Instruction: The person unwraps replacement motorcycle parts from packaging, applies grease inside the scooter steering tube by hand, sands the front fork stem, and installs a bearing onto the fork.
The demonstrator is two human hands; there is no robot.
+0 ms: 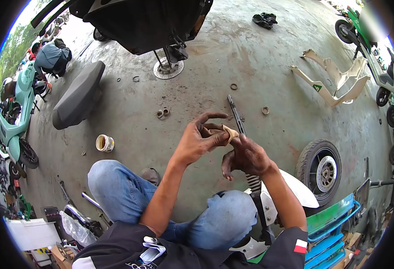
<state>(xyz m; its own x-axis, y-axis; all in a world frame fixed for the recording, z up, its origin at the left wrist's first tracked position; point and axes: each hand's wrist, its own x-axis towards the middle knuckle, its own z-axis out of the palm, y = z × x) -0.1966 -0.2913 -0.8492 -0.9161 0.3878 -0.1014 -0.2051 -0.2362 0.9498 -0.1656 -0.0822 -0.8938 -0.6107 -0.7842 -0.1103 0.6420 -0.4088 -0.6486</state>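
My left hand (196, 140) is raised in front of my knees, its thumb and fingers closed on a folded tan scrap (229, 133) that looks like cloth or sandpaper. Beside it my right hand (251, 157) has its fingers apart, with the thumb side right at the scrap's edge. A dark metal steering stem (236, 113) rises behind the right hand. Below that hand a coil spring (253, 183) and a white fender (291, 190) show, partly hidden by my forearm.
Bearing rings (162, 113), another ring (265, 110) and an open tub (104, 143) are on the floor. A wheel (321, 172) lies at right, a seat (79, 95) at left. Overhead hangs a scooter's front (143, 22). A person (52, 57) crouches far left.
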